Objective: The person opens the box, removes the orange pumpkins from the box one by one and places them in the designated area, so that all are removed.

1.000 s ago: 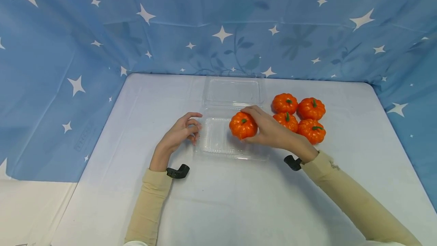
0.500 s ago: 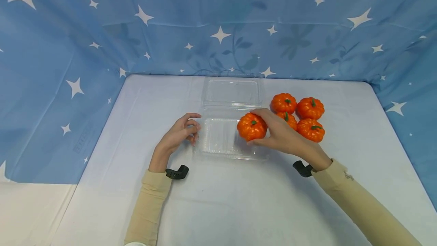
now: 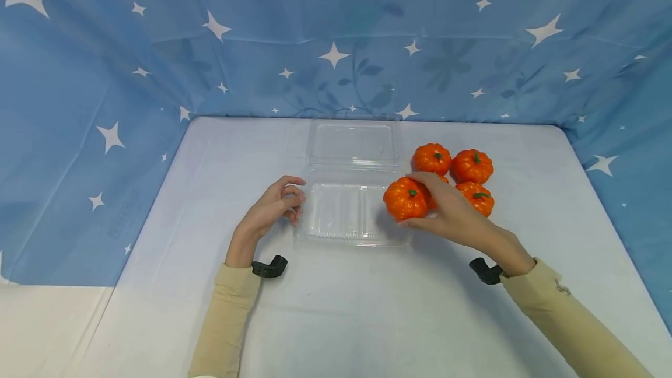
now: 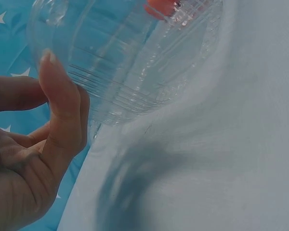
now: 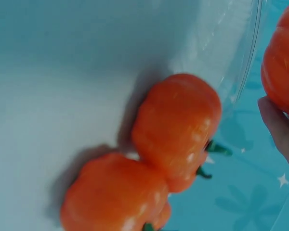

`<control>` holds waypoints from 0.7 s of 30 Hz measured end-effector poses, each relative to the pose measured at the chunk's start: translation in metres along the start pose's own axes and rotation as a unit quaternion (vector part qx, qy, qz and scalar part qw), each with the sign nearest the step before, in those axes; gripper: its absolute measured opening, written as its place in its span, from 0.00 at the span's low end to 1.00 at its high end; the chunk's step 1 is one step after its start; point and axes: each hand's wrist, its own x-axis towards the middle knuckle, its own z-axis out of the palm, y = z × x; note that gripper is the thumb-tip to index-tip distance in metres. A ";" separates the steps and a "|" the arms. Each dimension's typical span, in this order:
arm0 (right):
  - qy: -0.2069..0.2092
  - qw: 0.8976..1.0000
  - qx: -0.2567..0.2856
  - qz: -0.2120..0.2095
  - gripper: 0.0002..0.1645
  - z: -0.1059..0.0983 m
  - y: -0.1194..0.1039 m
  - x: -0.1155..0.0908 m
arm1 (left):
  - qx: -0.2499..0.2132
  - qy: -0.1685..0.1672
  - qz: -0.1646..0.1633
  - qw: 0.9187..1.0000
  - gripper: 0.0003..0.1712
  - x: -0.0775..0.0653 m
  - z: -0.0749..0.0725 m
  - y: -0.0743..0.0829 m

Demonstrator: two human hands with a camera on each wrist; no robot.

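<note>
My right hand (image 3: 451,214) grips a small orange toy pumpkin (image 3: 405,199) with a green stem, fingers on its far side and thumb at its near side. The pumpkin overlaps the right end of a clear plastic clamshell box (image 3: 338,209) in the head view. Only part of that pumpkin and a finger show at the right edge of the right wrist view. Beside the box's left end is my left hand (image 3: 269,209), fingers loosely bent and holding nothing. Its thumb (image 4: 60,94) overlaps the clear wall in the left wrist view.
The box's lid (image 3: 354,142) lies folded back toward the curtain (image 3: 252,45). Right of the box sit several more pumpkins, among them a back left one (image 3: 431,158), a back right one (image 3: 472,166) and a front one (image 3: 475,198). Another is mostly hidden behind my right hand.
My right hand has carried the pumpkin rightward, from over the middle of the box to its right end. My left hand has stayed by the box's left end.
</note>
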 end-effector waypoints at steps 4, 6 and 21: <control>0.015 1.000 -0.005 0.004 0.51 -0.004 0.007 -0.009 | 0.000 0.000 -0.002 1.000 0.28 -0.001 0.001 0.000; 0.021 1.000 -0.012 0.006 0.51 -0.006 0.010 -0.014 | 0.000 0.000 0.000 1.000 0.27 0.000 0.001 0.000; 0.041 0.997 -0.029 0.054 0.53 -0.013 0.030 -0.037 | 0.002 0.008 -0.003 1.000 0.26 -0.004 0.002 0.002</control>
